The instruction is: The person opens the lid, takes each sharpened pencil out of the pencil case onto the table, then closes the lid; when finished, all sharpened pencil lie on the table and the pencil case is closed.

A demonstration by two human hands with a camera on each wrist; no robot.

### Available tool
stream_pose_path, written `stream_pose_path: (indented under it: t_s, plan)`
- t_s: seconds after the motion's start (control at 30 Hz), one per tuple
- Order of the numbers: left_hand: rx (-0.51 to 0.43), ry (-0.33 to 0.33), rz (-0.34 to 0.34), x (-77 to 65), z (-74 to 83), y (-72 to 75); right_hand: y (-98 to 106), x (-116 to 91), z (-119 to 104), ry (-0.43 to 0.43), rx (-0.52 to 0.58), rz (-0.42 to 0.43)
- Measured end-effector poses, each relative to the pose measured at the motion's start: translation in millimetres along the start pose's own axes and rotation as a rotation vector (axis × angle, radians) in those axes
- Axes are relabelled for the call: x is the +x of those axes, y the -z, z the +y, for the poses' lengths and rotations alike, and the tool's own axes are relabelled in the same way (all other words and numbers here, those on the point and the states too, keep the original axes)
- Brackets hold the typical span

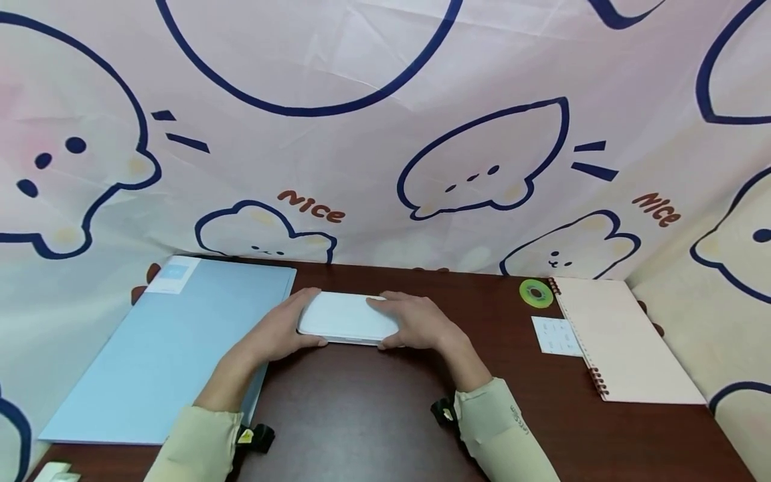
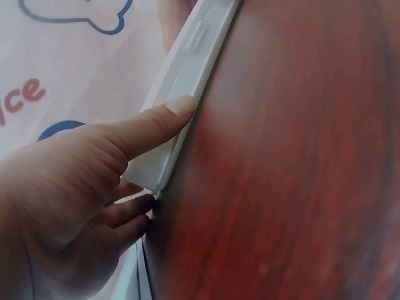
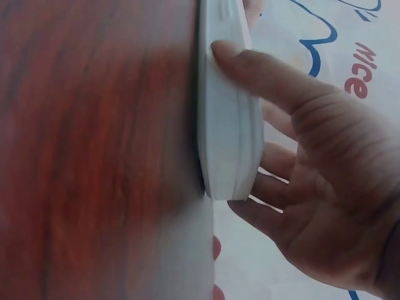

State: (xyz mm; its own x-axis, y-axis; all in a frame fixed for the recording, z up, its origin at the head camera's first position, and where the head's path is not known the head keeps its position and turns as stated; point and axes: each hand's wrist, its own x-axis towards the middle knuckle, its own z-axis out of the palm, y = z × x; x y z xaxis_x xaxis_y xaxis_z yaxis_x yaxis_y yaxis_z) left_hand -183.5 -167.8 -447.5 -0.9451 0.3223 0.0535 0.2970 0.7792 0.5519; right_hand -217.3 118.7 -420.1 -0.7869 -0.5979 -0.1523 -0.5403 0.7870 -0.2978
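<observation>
A flat white case (image 1: 349, 317) with rounded corners and a seam along its side lies on the dark wood table, its long side toward me. My left hand (image 1: 280, 333) grips its left end, the thumb on the near side and the fingers around the far corner. At the opposite end my right hand (image 1: 418, 323) holds it the same way, thumb against the near side wall. From the left wrist view, a small raised catch shows on the case's side (image 2: 187, 72). The right wrist view has the right fingers around the case's end (image 3: 231, 137); its underside is hidden.
To the left lies a large light-blue folder (image 1: 181, 348) with a white label, partly under the left forearm. At right are a spiral notebook (image 1: 626, 341), a small printed card (image 1: 555, 336) and a green ring-shaped roll (image 1: 535, 294). A patterned cloth (image 1: 361, 161) hangs behind.
</observation>
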Motion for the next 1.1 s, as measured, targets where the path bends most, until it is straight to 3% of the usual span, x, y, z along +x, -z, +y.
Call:
stream_pose_path:
  t_s: [0.27, 0.5, 0.63, 0.8, 1.1]
  plan:
    - [0.005, 0.007, -0.021, 6.5, -4.0, -2.2, 7.4, 3.6, 7.5, -0.01, -0.078, 0.034]
    - [0.018, 0.055, -0.001, -1.9, -6.3, 1.6, 10.2, 15.3, 2.5, 0.049, -0.079, 0.014]
    - [0.012, 0.05, -0.025, -3.8, -5.6, 0.3, 8.8, 12.8, 1.0, 0.04, -0.092, -0.006]
    - [0.031, 0.034, -0.012, 0.7, -4.3, 0.4, 9.1, 10.2, 0.8, 0.054, -0.135, 0.027]
    - [-0.018, 0.047, -0.012, 1.5, -7.3, -5.0, 16.0, 9.4, 2.2, 0.062, 0.002, 0.001]
